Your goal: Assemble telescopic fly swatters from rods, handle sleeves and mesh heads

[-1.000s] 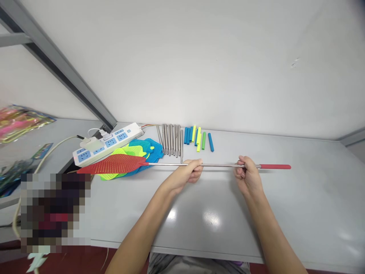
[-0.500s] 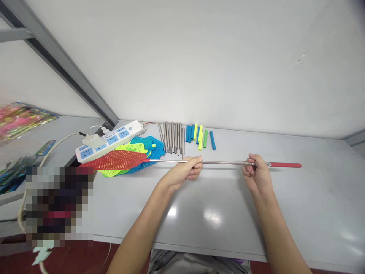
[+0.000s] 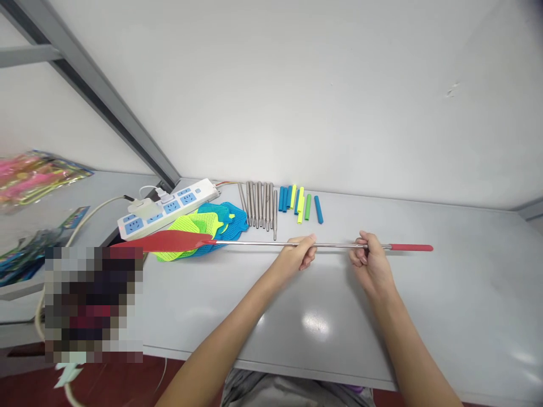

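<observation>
I hold a red fly swatter level above the grey table [image 3: 466, 305]. Its red mesh head [image 3: 163, 241] points left, and its red grip [image 3: 410, 247] sticks out to the right. My left hand [image 3: 297, 258] pinches the thin metal rod [image 3: 250, 244] near its middle. My right hand [image 3: 368, 257] is closed around the rod just left of the red grip. The swatter's head hangs over a pile of green and blue mesh swatter heads [image 3: 214, 222].
Several metal rods [image 3: 261, 204] and several blue, yellow and green grip sleeves [image 3: 300, 204] lie in rows at the back near the wall. A white power strip [image 3: 167, 206] with a cable sits to the left. Colourful packets [image 3: 34, 175] lie far left.
The hands have come closer together: my left hand slid right along the rod and my right hand moved left. The red grip drew back leftward and the swatter head turned more edge-on.
</observation>
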Motion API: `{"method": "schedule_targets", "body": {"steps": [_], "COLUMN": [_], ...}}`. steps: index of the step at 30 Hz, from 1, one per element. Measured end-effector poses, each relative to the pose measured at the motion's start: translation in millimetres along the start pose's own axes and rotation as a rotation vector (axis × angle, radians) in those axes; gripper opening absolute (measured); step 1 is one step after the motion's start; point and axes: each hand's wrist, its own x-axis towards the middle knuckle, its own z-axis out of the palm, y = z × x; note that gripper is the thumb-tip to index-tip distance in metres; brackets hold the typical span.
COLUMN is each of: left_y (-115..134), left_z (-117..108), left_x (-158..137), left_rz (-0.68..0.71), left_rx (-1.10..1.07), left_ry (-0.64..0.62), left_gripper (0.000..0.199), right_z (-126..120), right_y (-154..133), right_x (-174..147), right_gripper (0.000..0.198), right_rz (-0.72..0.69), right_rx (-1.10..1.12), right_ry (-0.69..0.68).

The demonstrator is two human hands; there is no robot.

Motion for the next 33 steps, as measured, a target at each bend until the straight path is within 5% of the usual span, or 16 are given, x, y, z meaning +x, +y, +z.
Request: {"method": "schedule_targets", "body": {"steps": [10, 21, 33], "left_y": [-18.1, -4.8, 2.6], "left_z": [13.4, 15.8, 10.8], "left_x": [4.1, 1.2, -1.5], "left_rz": [-0.04, -0.101, -0.113], "left_rx": [0.024, -0.091, -0.064], "left_ry": [-0.017, -0.129, -0.109], "left_gripper": [0.039, 0.033, 0.032], "right_z": [29.0, 20.1, 2.1], "right_y": [33.5, 24.9, 3.9], "right_x": [-34.5, -21.3, -4.4], "right_gripper": [0.028, 0.022, 0.018], "right_rz": [0.147, 0.122, 0.058], "right_rx": [-0.09, -0.084, -0.086], "right_ry": [-0.301, -0.215, -0.05]}}
